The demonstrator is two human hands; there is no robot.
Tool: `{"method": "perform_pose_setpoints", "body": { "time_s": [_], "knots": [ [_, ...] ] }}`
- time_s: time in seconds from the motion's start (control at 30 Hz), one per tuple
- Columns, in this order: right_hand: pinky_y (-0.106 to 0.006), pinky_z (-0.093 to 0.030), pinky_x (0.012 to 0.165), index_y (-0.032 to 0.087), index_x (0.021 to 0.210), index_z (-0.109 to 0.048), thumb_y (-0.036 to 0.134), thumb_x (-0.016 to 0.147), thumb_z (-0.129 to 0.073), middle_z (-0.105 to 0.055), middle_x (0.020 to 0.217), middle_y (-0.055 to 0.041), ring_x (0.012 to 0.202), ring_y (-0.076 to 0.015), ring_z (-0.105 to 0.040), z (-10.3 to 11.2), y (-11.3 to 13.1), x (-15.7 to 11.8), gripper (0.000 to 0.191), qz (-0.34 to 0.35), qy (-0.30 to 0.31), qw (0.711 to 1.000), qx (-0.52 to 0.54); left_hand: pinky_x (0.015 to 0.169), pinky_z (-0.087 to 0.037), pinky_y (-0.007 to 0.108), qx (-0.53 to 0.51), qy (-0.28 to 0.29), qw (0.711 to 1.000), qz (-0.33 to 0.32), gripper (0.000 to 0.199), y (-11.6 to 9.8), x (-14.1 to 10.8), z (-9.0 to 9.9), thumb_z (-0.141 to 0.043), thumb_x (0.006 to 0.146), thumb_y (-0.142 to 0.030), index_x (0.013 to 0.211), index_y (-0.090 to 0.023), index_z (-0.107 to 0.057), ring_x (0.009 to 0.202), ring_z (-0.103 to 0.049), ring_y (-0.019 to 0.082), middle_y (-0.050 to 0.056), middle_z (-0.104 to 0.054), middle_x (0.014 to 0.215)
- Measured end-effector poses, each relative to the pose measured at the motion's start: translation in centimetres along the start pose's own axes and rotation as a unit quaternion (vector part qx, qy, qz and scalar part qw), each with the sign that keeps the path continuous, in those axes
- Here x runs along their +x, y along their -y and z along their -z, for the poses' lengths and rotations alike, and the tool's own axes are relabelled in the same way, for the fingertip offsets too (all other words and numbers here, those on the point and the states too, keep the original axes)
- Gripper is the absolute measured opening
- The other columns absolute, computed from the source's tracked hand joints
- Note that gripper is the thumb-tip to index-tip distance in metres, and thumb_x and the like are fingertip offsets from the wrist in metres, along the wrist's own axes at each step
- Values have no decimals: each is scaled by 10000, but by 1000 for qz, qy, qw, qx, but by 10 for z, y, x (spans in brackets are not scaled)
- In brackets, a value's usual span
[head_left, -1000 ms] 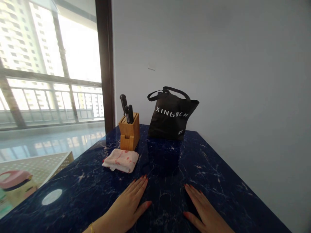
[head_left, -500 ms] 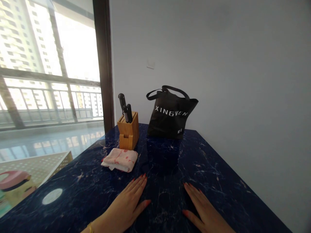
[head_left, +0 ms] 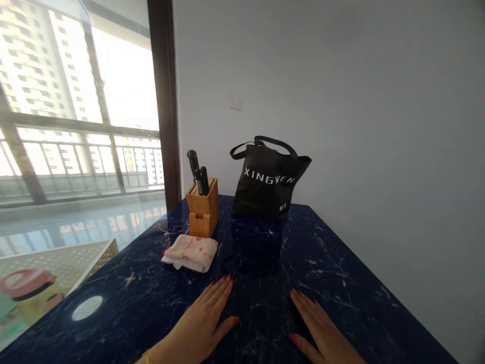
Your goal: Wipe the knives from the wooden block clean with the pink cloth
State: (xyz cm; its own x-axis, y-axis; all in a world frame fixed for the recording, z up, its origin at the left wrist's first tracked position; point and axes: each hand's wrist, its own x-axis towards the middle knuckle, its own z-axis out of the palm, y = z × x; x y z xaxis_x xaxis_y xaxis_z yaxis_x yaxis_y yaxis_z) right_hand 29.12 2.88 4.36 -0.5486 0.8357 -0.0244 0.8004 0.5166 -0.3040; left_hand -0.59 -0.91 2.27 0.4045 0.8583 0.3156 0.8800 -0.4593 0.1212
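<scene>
My left hand (head_left: 202, 321) lies flat on the dark blue marbled table (head_left: 261, 303), fingers stretched forward and thumb out to the side. Across from it, my right hand (head_left: 318, 328) rests palm down in the same way, holding nothing. A folded pink and white towel (head_left: 193, 253) is just beyond my left fingertips, not touched. Behind the towel stands a wooden knife block (head_left: 202, 212) with several black-handled tools (head_left: 199, 174) in it. A black tote bag (head_left: 265, 184) with white lettering stands upright at the far end, its handles raised.
A grey-white wall (head_left: 359, 126) runs along the right and back, with a switch plate (head_left: 236, 100) on it. At the left, below the table edge, are a perforated cream rack (head_left: 81, 260) and a pink-lidded bottle (head_left: 30, 285). A large window (head_left: 125, 101) is beyond.
The whole view has shifted slightly right and down. Both hands stay flat on the table, and the towel, knife block and bag keep their places.
</scene>
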Motion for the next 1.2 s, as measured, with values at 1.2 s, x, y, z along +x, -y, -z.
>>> {"method": "perform_pose_setpoints", "body": {
  "time_s": [1.2],
  "knots": [
    [-415,-141,1066,205,1357,-123,528,834,-293,-149,1409,-38,1287,-214,-141,0,-2,-6,638,15,-6,1000,-5,1001,-306,384,9,-1,1000,-15,578,2,1,-1,-360,855,-404,1358,-209,-153,1242,-280,214,72,-248,1386]
  ]
}}
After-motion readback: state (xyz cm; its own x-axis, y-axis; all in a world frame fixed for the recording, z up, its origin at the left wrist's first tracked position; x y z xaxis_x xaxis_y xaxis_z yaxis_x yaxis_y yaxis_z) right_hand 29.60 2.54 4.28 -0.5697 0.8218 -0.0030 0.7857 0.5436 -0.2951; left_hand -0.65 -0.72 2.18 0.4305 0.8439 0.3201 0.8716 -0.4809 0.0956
